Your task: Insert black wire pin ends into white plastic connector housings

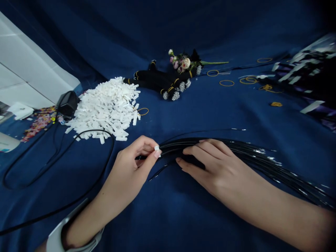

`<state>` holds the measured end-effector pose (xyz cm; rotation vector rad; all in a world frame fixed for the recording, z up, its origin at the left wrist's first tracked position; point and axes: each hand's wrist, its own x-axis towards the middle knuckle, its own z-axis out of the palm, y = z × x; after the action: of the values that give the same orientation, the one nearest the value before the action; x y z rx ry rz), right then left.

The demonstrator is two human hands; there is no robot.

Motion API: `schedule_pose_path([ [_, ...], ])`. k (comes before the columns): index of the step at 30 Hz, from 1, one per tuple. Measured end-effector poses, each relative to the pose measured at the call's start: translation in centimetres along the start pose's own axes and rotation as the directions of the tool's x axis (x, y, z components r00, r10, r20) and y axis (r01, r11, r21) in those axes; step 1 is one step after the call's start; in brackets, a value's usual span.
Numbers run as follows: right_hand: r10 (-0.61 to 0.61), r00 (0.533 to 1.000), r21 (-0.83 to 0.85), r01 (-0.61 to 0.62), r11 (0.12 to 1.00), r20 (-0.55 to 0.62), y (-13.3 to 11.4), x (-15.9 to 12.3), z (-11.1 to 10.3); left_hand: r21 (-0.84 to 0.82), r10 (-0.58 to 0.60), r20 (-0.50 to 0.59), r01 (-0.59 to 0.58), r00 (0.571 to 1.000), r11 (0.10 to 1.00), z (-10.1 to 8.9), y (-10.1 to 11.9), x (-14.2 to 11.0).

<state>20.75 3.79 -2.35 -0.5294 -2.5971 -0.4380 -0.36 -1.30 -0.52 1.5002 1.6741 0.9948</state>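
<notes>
My left hand [131, 171] pinches a small white rectangular piece [156, 149] between thumb and forefinger, at the near end of a bundle of thin black strands [262, 162]. The strands have shiny flecks along them and fan out to the lower right. My right hand [207, 162] lies over the bundle with its fingers curved around the strands, holding them against the dark blue cloth [168, 217]. Part of the bundle is hidden under both hands.
A heap of white pieces [105, 110] lies beyond my left hand, with a black cable [86, 182] curving around it. Farther back are black silver-tipped bundles [168, 82], artificial flowers [183, 63], orange rubber bands [226, 83], and a black-and-white strip pile [301, 71].
</notes>
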Motion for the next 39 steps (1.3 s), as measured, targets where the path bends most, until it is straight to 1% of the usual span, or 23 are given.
schedule_pose_path([
  [4,0.002,0.999,-0.046,-0.004,0.999,-0.037,-0.8,-0.5,-0.5,-0.026,-0.030,0.012,0.030,0.999,0.999,-0.1,0.3,0.0],
  [6,0.011,1.000,-0.027,-0.011,1.000,-0.009,-1.0,-0.7,-0.5,-0.040,-0.057,0.034,0.058,0.998,0.997,-0.2,0.5,0.0],
  [9,0.070,0.997,0.008,-0.070,0.998,0.036,-1.2,-0.9,-0.2,-0.071,-0.095,0.073,0.101,0.993,0.992,-0.2,0.7,0.0],
  [12,0.113,0.993,0.001,-0.113,0.994,0.033,-1.2,-1.0,0.0,-0.099,-0.107,0.091,0.116,0.990,0.988,-0.2,0.8,-0.1],
  [17,0.099,0.995,-0.044,-0.099,0.994,0.006,-1.5,-1.2,0.0,-0.105,-0.130,0.079,0.138,0.988,0.985,-0.2,0.8,0.0],
  [23,0.089,0.996,-0.052,-0.090,0.995,-0.022,-2.2,-1.5,-0.3,-0.132,-0.152,0.109,0.165,0.982,0.977,-0.3,0.9,0.2],
  [30,0.100,0.995,0.037,-0.100,0.994,-0.021,-2.4,-1.5,-0.2,-0.129,-0.191,0.135,0.208,0.972,0.970,-0.5,0.9,0.4],
  [34,0.158,0.987,0.155,-0.157,0.975,0.008,-2.3,-1.2,0.0,-0.165,-0.208,0.162,0.234,0.965,0.958,-0.5,0.9,0.5],
  [36,0.132,0.991,0.185,-0.136,0.973,0.035,-2.2,-1.1,0.1,-0.184,-0.205,0.192,0.241,0.960,0.953,-0.6,0.8,0.4],
  [39,0.029,0.997,0.233,-0.044,0.972,0.071,-2.2,-0.8,0.0,-0.258,-0.214,0.232,0.272,0.949,0.927,-0.6,0.8,0.3],
])
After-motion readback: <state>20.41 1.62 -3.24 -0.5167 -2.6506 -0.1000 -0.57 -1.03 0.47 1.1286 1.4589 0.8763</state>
